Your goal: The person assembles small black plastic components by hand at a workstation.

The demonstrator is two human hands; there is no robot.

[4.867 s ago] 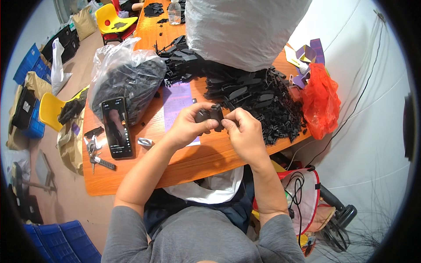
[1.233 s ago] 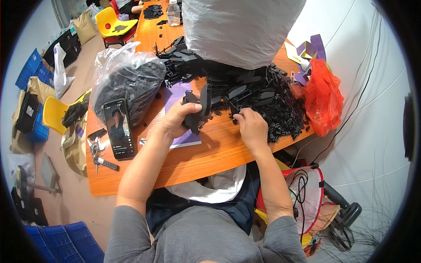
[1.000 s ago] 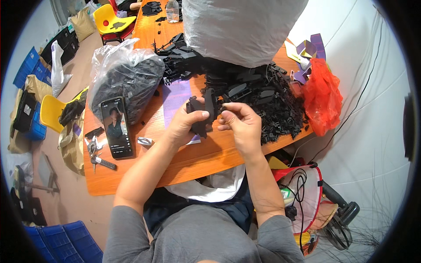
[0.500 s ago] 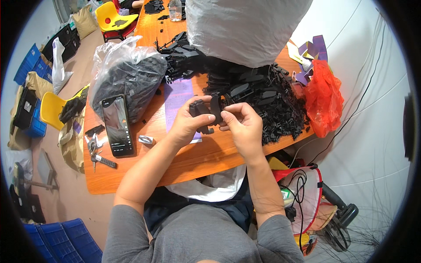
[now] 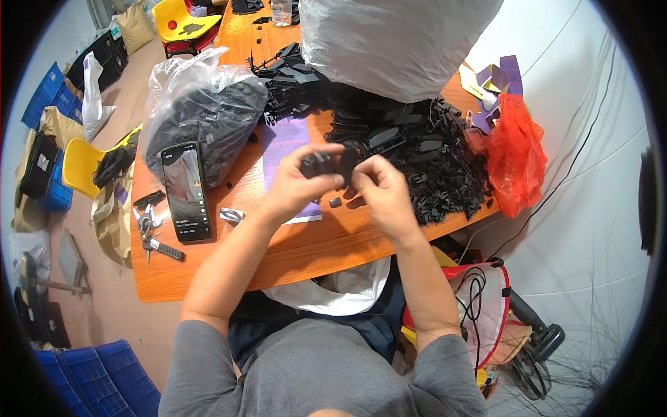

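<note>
Above surface (image 5: 326, 244): left hand (image 5: 295, 189) grasps black parts (image 5: 318, 164); right hand (image 5: 383, 194) beside, grip unclear. Looks mid-work, big loose pile (image 5: 445, 177) remaining.

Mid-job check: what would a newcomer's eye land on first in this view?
Probably the big white sack looming at top centre, with the heap of black parts just below it in the picture. Next, the red plastic bag at the right edge of the orange table. In the middle, the left hand holds dark pieces, the right hand close beside them.
</note>
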